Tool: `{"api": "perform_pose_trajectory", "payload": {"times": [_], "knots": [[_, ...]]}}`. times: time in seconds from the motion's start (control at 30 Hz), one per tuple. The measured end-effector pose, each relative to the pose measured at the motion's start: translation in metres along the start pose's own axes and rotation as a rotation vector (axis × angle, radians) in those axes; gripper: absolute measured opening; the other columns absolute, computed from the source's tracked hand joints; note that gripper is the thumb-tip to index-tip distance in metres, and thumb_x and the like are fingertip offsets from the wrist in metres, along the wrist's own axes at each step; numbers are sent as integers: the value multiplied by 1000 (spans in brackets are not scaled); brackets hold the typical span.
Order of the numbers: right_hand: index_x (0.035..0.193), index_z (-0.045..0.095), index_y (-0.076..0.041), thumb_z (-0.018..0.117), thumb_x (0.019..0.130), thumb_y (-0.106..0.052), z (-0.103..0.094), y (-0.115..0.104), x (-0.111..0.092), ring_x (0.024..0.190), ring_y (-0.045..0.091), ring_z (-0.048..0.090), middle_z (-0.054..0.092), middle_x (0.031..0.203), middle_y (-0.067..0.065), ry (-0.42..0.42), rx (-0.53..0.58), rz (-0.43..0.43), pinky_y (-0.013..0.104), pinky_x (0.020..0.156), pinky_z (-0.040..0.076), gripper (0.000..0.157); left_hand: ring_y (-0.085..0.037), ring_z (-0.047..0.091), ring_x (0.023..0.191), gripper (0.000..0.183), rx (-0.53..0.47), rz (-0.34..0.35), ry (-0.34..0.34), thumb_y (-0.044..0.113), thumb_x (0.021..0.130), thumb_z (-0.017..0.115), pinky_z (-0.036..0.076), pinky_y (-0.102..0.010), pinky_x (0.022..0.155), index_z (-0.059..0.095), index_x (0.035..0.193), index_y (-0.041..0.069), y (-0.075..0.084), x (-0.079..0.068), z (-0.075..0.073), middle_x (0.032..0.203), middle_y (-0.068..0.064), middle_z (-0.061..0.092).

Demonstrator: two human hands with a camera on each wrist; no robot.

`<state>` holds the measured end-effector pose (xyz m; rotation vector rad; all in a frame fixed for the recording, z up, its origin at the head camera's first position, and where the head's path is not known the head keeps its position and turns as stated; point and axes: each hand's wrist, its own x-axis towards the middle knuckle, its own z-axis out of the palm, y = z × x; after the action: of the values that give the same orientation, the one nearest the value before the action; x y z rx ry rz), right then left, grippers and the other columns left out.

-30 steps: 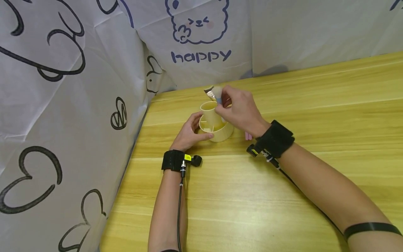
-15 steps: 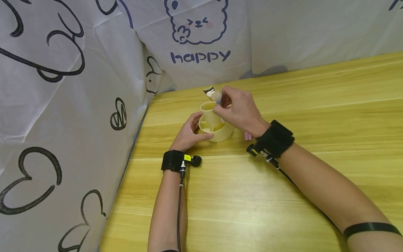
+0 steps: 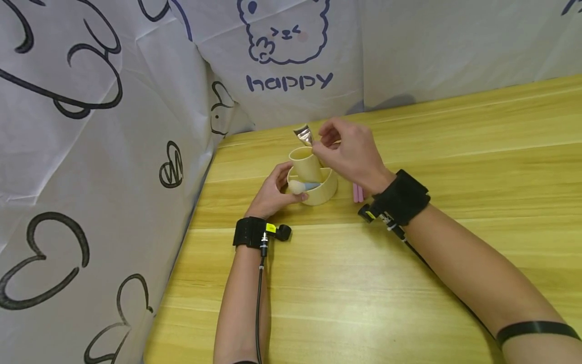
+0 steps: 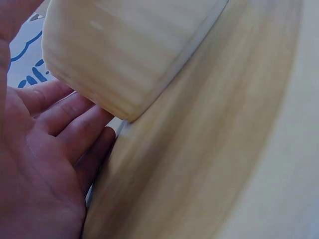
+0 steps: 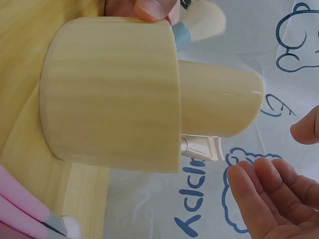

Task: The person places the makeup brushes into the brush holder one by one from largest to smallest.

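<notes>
A cream brush holder [image 3: 325, 194], a round cup with a taller tube in its middle, stands on the table. My left hand [image 3: 273, 191] grips its left side, thumb in front and fingers behind; those fingers lie along its wall [image 4: 119, 50] in the left wrist view. A fluffy white makeup brush [image 3: 297, 187] with a blue ferrule leans in the cup's front left. Behind the tube, a flat makeup brush [image 3: 303, 134] with a shiny ferrule sticks up. My right hand [image 3: 352, 151] is just right of the tube, thumb and fingers apart, holding nothing.
Two pink-handled brushes [image 3: 358, 192] lie on the wooden table [image 3: 345, 283] right of the holder, below the right hand; their handles [image 5: 20, 204] show in the right wrist view. White sheets [image 3: 409, 50] with drawings line the back and left.
The fluffy brush has left the right hand's pinch and tipped into the cup's front left. The right hand has parted its fingers and shifted slightly right. The left hand stays put.
</notes>
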<state>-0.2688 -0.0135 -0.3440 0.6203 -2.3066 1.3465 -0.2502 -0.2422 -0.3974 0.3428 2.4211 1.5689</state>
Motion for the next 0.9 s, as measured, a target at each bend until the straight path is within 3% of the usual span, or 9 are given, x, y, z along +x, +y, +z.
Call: {"api": "perform_pose_trajectory", "payload": {"times": [0.9], "knots": [[88,66,-8,59,85,-22,-4,15,3,71,16,58,65,79,3,-63,-135,83,29,65,47,16,-14,33,137,85,-4,39,-16,22,77,80,22,-43,114,35,149,24,0,0,1,150,3,38]]}}
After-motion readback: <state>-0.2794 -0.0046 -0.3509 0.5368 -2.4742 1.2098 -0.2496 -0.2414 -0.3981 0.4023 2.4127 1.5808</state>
